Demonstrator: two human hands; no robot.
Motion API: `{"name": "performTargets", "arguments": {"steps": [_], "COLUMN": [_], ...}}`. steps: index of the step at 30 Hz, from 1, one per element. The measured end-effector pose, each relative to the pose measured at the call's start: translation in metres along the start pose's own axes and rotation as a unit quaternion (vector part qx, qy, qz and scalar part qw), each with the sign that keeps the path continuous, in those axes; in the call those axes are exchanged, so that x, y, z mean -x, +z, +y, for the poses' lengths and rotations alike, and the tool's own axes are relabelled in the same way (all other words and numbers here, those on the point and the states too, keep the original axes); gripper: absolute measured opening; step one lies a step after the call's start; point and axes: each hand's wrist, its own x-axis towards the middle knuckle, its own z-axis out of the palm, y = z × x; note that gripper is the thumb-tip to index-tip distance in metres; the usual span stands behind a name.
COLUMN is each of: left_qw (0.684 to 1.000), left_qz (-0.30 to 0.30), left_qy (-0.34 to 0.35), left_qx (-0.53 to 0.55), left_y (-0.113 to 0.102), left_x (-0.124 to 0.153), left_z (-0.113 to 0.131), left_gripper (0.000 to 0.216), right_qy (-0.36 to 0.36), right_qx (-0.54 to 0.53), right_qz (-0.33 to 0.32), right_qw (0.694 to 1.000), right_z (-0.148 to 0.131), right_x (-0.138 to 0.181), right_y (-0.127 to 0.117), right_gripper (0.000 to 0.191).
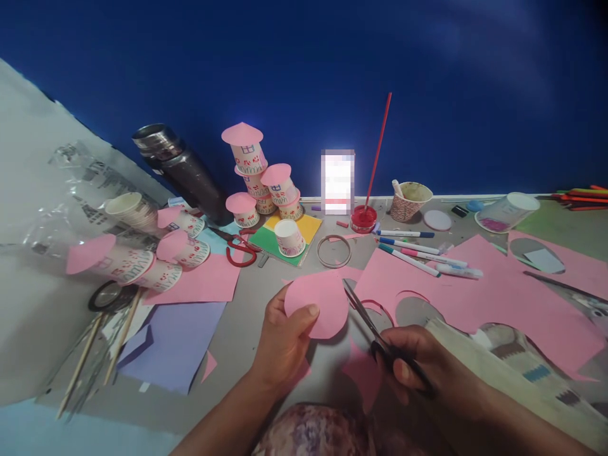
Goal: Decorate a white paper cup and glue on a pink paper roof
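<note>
My left hand pinches a round pink paper cutout by its lower left edge, thumb on top. My right hand grips black-handled scissors; their blades point up and left, with the tips at the cutout's right edge. Behind the scissors lies a large pink paper sheet with round holes cut out of it. Small pink scraps lie on the grey table between my hands.
Paper-cup houses with pink cone roofs stack at the back; more lie at the left. Also here are red scissors, a dark flask, markers, a red paint pot with a stick, a tape ring and purple paper.
</note>
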Motion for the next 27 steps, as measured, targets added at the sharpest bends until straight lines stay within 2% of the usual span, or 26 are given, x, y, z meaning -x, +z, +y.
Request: {"name": "performTargets", "arguments": {"steps": [5,20,27], "left_qw": [1.0,1.0,1.0], "left_qz": [-0.003,-0.015,-0.016], "left_qy": [0.014,0.002,0.006], "left_qx": [-0.022,0.01,0.012], "left_y": [0.001,0.003,0.003], "left_x": [0.002,0.004,0.002], "left_z": [-0.004,-0.01,-0.01], "left_gripper": [0.044,0.042,0.042], "right_qy": [-0.003,-0.029,-0.021], "right_qx": [-0.001,0.006,-0.015], "right_qz": [0.006,0.005,0.026], "right_qw": [1.0,1.0,0.999], "right_z": [0.0,0.01,0.012], "right_x": [0.0,-0.001,-0.001], "right_y": [0.0,-0.002,0.0], "right_gripper": [0.072,0.071,0.067]}}
